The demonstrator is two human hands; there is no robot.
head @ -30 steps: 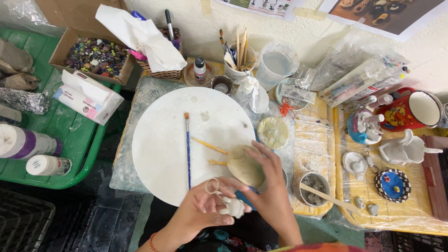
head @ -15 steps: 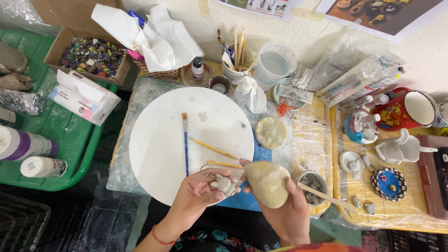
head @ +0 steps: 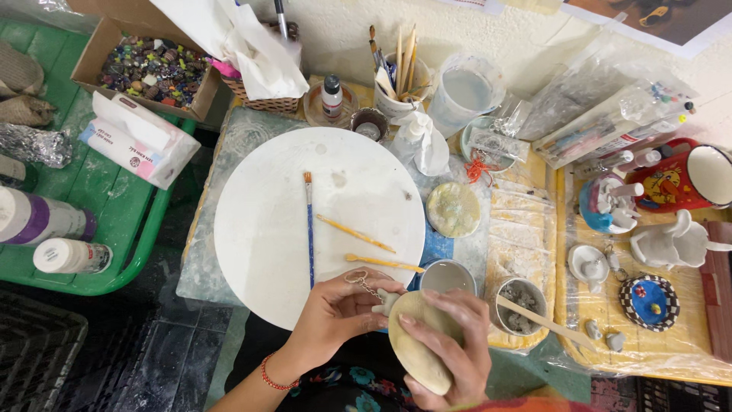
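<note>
My right hand (head: 450,343) cups the oval clay piece (head: 415,347) steady while my left hand (head: 339,313) pinches a small clay figure (head: 383,303) against its edge.

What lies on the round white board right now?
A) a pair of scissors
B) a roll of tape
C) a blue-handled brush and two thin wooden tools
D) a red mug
C: the blue-handled brush and two thin wooden tools lie on the round white board, above the left hand and right hand.
</note>
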